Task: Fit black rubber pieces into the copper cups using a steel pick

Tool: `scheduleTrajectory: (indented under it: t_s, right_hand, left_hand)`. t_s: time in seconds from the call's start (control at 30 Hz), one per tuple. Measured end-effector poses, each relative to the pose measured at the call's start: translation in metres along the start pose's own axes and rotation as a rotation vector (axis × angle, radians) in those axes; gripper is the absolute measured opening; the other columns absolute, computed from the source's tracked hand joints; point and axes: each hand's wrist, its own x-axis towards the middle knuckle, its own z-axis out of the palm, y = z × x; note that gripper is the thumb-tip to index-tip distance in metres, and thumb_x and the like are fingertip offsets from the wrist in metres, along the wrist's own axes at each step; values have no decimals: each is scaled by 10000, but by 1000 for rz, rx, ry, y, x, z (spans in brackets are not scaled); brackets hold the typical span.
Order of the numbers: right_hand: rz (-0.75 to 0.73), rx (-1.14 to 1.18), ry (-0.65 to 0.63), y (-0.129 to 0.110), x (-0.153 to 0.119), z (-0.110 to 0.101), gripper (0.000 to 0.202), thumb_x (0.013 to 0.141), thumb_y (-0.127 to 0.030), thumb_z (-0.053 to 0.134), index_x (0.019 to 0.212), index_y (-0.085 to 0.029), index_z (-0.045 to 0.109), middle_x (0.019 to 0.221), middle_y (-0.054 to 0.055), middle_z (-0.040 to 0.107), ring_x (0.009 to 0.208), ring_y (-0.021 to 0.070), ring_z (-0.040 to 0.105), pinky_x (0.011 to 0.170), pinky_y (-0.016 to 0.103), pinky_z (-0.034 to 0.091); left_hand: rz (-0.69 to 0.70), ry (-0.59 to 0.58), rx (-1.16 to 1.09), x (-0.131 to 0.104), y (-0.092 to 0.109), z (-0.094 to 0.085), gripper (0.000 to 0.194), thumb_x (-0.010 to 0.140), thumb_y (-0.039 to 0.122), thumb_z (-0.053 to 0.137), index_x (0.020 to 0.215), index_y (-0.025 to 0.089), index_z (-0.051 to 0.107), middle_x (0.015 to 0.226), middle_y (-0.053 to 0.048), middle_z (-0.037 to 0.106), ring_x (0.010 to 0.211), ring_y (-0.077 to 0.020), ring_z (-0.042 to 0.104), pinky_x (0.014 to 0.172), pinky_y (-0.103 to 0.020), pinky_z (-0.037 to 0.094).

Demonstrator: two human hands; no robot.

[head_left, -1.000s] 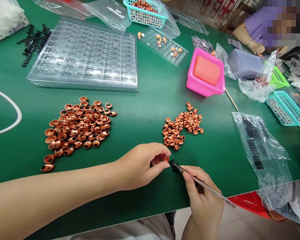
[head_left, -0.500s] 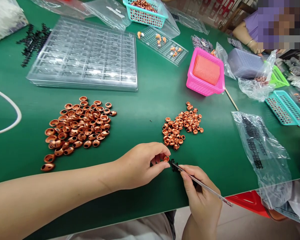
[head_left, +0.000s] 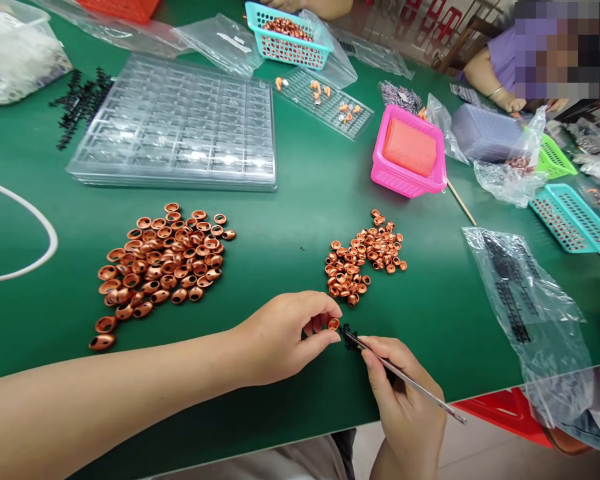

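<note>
My left hand (head_left: 293, 333) holds a small copper-coloured cup (head_left: 334, 324) between thumb and fingers. My right hand (head_left: 405, 393) grips metal tweezers (head_left: 415, 383) like a pen. At the tweezers' tip is a small black plastic part (head_left: 349, 337), just right of the copper cup; whether the two touch is too small to tell. A pile of small copper cups (head_left: 347, 273) lies just beyond my hands, and a pile of larger copper cups (head_left: 167, 260) lies to the left, past my left forearm.
Stacked clear trays (head_left: 180, 127) lie at the back left beside black parts (head_left: 80, 103). A pink basket (head_left: 405, 180) with a red block stands back right. A bag of black parts (head_left: 525, 300) lies right. Another person's arm (head_left: 490, 80) rests at the far right.
The whole view has shifted slightly, so the table's things sit a little lower. Another person's arm now shows at the top. Both hands keep nearly the same pose and grip.
</note>
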Motion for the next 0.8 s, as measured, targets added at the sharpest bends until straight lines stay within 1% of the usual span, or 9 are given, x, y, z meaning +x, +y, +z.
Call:
scheduleTrajectory:
  t_s: [0.23,0.33,0.47,0.63,0.7,0.8]
  right_hand:
    - [11,-34,-43,3,-2,-2,234,873,-112,625,1047,-262,670,988,15,741,901,174,711,785,301,587]
    - [28,-29,-29,2,-1,-2,229,869,-110,631,1030,-265,676,984,7,741,901,169,712,787,295,586]
    - [33,74,78,-1,-4,-1,231,854,-67,630,996,-245,671,966,10,740,895,179,712,788,314,590]
    - [-8,172,223,-12,-8,9,238,833,-24,629,975,-210,669,948,21,735,884,186,713,776,327,596]
    - [-16,206,226,-16,-8,14,247,834,-18,622,984,-211,666,942,23,734,884,189,712,767,337,597]
    - [-28,205,156,-18,-7,18,269,830,-22,630,1007,-221,666,954,27,739,891,189,713,761,337,605]
  left_hand:
    - [33,-4,16,-1,-1,0,81,884,189,591,963,189,603,829,15,640,705,-110,574,666,-222,470]
    - [30,-8,11,-2,0,-1,70,888,191,590,957,187,601,833,13,637,705,-108,577,673,-218,474]
    - [42,-9,52,-2,0,1,54,869,192,627,908,184,591,801,19,632,696,-114,570,654,-219,454]
    - [79,-3,124,-2,0,4,120,847,220,690,897,172,592,767,22,620,686,-120,561,638,-221,431]
    - [84,8,136,-3,0,4,132,843,220,700,898,168,592,752,25,613,677,-118,560,631,-218,426]
    - [91,30,137,-4,0,5,134,844,214,699,900,166,587,751,26,612,676,-115,566,634,-215,429]
